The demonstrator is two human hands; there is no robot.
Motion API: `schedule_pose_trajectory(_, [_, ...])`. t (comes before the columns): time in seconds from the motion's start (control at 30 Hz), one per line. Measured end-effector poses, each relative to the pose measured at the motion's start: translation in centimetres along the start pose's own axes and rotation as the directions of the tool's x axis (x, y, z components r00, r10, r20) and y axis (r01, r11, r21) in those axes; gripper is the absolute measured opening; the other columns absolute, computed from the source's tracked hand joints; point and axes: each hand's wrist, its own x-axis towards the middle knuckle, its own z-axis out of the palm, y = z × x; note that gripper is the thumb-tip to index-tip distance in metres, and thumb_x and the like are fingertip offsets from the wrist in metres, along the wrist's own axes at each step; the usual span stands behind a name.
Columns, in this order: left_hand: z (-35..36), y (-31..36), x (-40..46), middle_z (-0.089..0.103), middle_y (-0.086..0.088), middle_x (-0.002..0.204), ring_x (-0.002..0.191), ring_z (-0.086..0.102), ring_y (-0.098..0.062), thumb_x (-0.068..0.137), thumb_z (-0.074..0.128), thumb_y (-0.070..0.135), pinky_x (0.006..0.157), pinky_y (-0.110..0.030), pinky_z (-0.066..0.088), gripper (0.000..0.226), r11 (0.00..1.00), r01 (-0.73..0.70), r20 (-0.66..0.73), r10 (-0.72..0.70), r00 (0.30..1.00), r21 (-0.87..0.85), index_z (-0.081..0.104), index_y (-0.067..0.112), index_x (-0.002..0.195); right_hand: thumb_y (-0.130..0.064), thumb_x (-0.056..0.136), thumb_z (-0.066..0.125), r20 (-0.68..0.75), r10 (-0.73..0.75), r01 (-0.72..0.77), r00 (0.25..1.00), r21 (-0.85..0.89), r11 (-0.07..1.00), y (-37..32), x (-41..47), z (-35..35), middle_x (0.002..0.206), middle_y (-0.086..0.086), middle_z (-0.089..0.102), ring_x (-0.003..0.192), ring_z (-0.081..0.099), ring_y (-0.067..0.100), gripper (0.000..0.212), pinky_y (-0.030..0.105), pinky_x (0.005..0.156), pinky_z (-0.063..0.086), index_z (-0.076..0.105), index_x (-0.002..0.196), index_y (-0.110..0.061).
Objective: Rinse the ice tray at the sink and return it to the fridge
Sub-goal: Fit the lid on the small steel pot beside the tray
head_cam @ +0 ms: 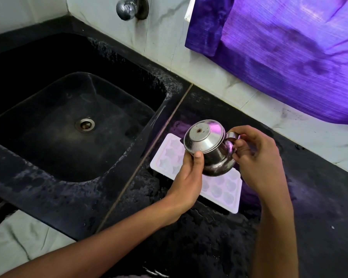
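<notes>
Both hands' fingers closed around a steel jug [209, 149], left hand [187, 177], right hand [257, 157], above the white ice tray [169, 157]

ice tray [217, 189] middle hidden behind steel pot [207, 149], tap [129, 7] cut off

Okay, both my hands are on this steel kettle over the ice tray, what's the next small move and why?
Probably tip the steel kettle a little further toward the ice tray. The left hand steadies its lid and body, the right hand grips the handle, and the tray lies flat on the counter below, its moulds facing up.
</notes>
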Motion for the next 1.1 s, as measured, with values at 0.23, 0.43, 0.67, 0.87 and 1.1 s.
schedule_pose_trajectory(0.23, [0.4, -0.5, -1.2, 0.024, 0.029, 0.130, 0.117, 0.018, 0.011, 0.097, 0.013, 0.050, 0.098, -0.015, 0.013, 0.053, 0.998, 0.048, -0.002, -0.048, 0.999, -0.034, 0.002, 0.042, 0.149, -0.009, 0.092, 0.052, 0.080, -0.046, 0.054, 0.996, -0.099, 0.994, -0.6, -0.2, -0.3, 0.085, -0.011, 0.064, 0.082, 0.062, 0.011, 0.027, 0.041, 0.078, 0.053, 0.062, 0.090, -0.034])
schedule_pose_trajectory(0.43, [0.3, -0.9, -1.6, 0.021, 0.021, 0.149, 0.127, 0.019, 0.007, 0.097, 0.012, 0.051, 0.099, -0.016, 0.013, 0.054, 0.994, 0.100, -0.013, -0.101, 0.995, -0.044, 0.002, 0.039, 0.149, -0.011, 0.094, 0.052, 0.119, -0.049, 0.069, 0.992, -0.169, 0.983, -0.8, -0.3, 0.0, 0.080, -0.020, 0.058, 0.082, 0.060, 0.011, 0.022, 0.028, 0.072, 0.044, 0.062, 0.093, -0.031])
schedule_pose_trajectory(0.67, [0.4, -0.9, -1.6, 0.023, 0.017, 0.152, 0.140, 0.023, -0.004, 0.098, 0.013, 0.050, 0.097, -0.016, 0.014, 0.053, 0.992, 0.119, -0.029, -0.120, 0.992, -0.044, 0.004, 0.038, 0.149, -0.012, 0.094, 0.052, 0.118, -0.070, 0.091, 0.991, -0.189, 0.978, -1.1, -0.5, -0.1, 0.079, -0.018, 0.058, 0.079, 0.059, 0.011, 0.021, 0.020, 0.065, 0.041, 0.062, 0.093, -0.030])
schedule_pose_trajectory(0.87, [0.3, -0.8, -1.9, 0.021, 0.018, 0.152, 0.133, 0.021, 0.004, 0.098, 0.012, 0.050, 0.097, -0.016, 0.014, 0.053, 0.993, 0.114, -0.011, -0.115, 0.993, -0.039, 0.001, 0.038, 0.149, -0.010, 0.094, 0.051, 0.103, -0.066, 0.084, 0.992, -0.174, 0.981, -0.8, -0.8, -0.2, 0.081, -0.015, 0.060, 0.081, 0.060, 0.011, 0.021, 0.028, 0.071, 0.044, 0.063, 0.095, -0.028])
schedule_pose_trajectory(1.1, [0.4, -0.8, -2.0, 0.024, 0.029, 0.130, 0.117, 0.020, 0.011, 0.098, 0.014, 0.048, 0.097, -0.014, 0.014, 0.051, 0.998, 0.040, 0.011, -0.040, 0.999, -0.042, 0.002, 0.044, 0.148, -0.005, 0.091, 0.048, 0.057, -0.053, 0.061, 0.997, -0.146, 0.987, -0.3, -1.0, -0.1, 0.082, -0.006, 0.065, 0.077, 0.061, 0.016, 0.025, 0.035, 0.071, 0.048, 0.062, 0.091, -0.026])
